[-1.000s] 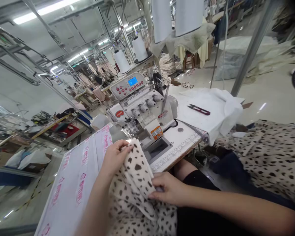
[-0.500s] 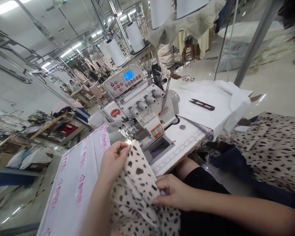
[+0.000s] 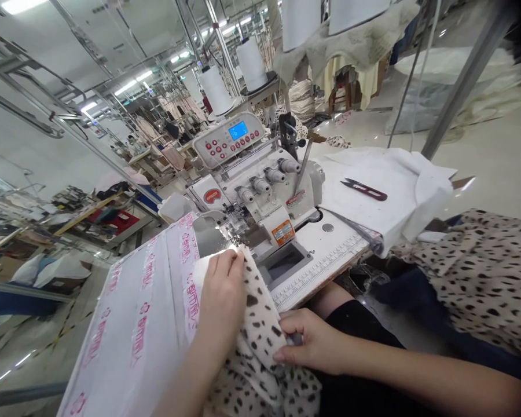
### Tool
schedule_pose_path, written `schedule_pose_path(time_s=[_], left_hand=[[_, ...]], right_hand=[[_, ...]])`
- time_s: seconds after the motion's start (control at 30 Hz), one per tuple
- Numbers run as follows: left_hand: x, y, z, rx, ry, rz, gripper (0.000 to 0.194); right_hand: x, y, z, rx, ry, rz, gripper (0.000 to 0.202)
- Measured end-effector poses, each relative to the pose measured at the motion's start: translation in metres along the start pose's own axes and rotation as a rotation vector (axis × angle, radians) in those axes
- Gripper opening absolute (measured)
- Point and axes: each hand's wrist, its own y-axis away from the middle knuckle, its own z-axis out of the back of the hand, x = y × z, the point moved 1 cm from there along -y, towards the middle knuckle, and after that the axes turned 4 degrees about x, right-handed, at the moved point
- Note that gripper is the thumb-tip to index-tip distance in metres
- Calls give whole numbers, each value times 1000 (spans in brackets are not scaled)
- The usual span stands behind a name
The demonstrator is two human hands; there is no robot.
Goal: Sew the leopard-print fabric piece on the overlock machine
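Worktable: the white sewing table with pink printed tape strips [image 3: 134,324] carries the machine at its far end; the fabric is laid along its right part, running down over the near edge toward the lap.
Machine: the white overlock sewing machine with red buttons and a blue display [image 3: 252,191] stands straight ahead, its presser foot just beyond the fabric's leading end.
Fabric: the cream fleece fabric with dark brown spots [image 3: 260,324] is best kept flat and fed straight, its edge held in line with the foot, and no slack should be allowed to bunch between the two hands.
Left hand: the left hand [image 3: 221,289] is laid palm down on the fabric's front end, forearm stretched forward over the table; the fingers are held together and pressed flat, tips close to the foot, where care is judged to be needed.
Right hand: the right hand [image 3: 308,341] is set lower, at the table's near edge, wrist turned inward; thumb and fingers are pinched on the fabric's right edge.
Snips: dark red thread snips [image 3: 363,189] are left on white cloth [image 3: 399,191] right of the machine, well apart from both hands.
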Motion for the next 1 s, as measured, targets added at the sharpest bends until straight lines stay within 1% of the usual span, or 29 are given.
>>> schedule_pose_path(time_s=[0.1,0.27,0.47,0.6,0.77,0.83,0.9,0.93,1.0], left_hand=[[-8,6,-3,48,33,33,33],[-15,11,-8,71,70,101,40],[-14,2,-14,66,9,144,40],[-14,-4,-16,69,-57,153,42],[-15,-9,-17,77,-72,175,43],[-9,-7,-15,89,-16,180,42],[1,-3,-10,90,117,196,36],[6,-1,-7,83,205,223,32],[17,3,-3,60,363,296,23]], right_hand=[[1,0,0,-4,9,4,40],[3,-1,2,4,-1,-1,39],[6,-6,10,2,-34,-29,35],[10,-10,18,-7,-8,-55,34],[10,-15,23,-20,74,-3,35],[9,-15,23,-43,134,18,35],[9,-13,24,-37,165,25,31],[11,-12,25,-24,155,19,29],[15,-9,29,34,67,-38,27]])
